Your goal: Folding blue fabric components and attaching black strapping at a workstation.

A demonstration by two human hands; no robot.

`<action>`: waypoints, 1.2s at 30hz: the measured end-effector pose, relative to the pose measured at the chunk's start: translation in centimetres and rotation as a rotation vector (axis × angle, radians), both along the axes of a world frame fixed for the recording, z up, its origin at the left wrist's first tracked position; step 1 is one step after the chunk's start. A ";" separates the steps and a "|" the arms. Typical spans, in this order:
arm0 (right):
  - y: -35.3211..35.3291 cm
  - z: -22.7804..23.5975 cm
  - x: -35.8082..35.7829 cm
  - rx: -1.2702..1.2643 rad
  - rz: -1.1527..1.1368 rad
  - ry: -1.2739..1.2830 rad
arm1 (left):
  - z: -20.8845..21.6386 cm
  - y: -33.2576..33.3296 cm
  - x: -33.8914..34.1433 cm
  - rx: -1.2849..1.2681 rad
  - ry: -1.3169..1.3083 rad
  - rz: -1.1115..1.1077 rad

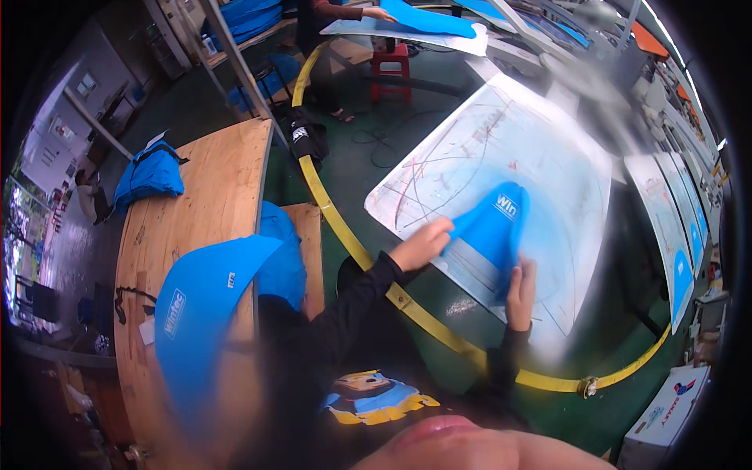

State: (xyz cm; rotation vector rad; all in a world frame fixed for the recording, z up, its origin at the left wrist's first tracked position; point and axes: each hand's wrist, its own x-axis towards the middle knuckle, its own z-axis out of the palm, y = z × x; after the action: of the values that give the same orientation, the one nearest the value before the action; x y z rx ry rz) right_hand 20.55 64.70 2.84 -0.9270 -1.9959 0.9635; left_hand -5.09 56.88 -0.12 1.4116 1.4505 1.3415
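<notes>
A blue fabric panel (492,229) with a white print lies on a white board (565,184), its narrow rounded end pointing away from me and its sides curled up. My left hand (425,244) is closed on the panel's left edge, close to the board's near left side. At the near right edge of the panel, my right hand (520,291) points upward with the fabric edge between thumb and fingers. The near part of the panel is blurred. Marks and scribbled lines cover the board's surface.
A yellow curved rail (345,232) runs around my side of the board. To my left, a wooden table (215,168) bears a blue printed panel (207,294) and a blue bundle (153,174). Another person's hand (379,14) touches blue fabric on a farther board. A red stool (391,72) stands beyond.
</notes>
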 end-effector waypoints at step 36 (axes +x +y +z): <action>-28.8 4.9 -45.5 -0.798 1.425 -0.057 | 2.7 -69.1 2.1 0.844 -0.898 1.542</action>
State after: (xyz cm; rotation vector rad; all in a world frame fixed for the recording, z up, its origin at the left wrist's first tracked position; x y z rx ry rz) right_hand -24.94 35.94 7.70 0.3736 -2.1918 2.5970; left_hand -3.01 -12.25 2.60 -0.4674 1.1853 3.1474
